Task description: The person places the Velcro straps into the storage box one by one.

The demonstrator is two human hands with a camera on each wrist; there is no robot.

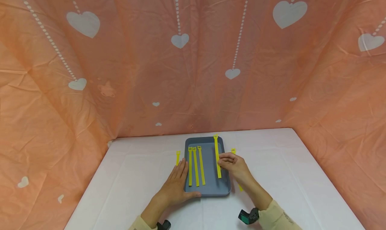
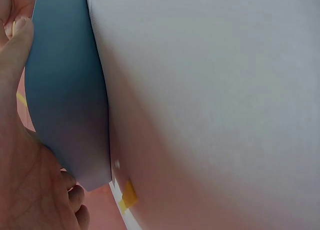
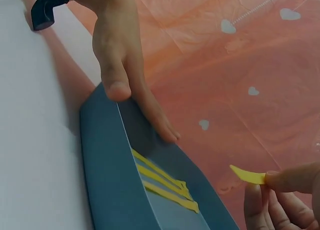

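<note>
**Inspector:** On the white table (image 1: 135, 176), your grey tray (image 1: 208, 189) sits square in front of you. Your left hand (image 1: 176, 186) braces its near left corner, fingers nearly straight along the wall, thumb on the front rim, gripping nothing. Three yellow ties (image 1: 196, 166) lie side by side in the tray's left half.

**Operator:** And my right?

**Inspector:** Your right hand (image 1: 235, 164) pinches a fourth yellow tie (image 1: 216, 153) between thumb and fingertips near its lower end. The tie's far end rests on the tray's far rim, its length running down the right half. The wrist view confirms the pinch (image 3: 272, 179).

**Operator:** Which step is that?

**Inspector:** By my judgement, you are laying the fourth tie in beside the others. Two loose ties lie outside: one (image 1: 178, 157) left of the tray, one (image 1: 233, 151) behind your right hand.

**Operator:** Next move?

**Inspector:** Lower the tie flat, parallel to the three, then loosen the pinch. Keep bracing the tray.
</note>
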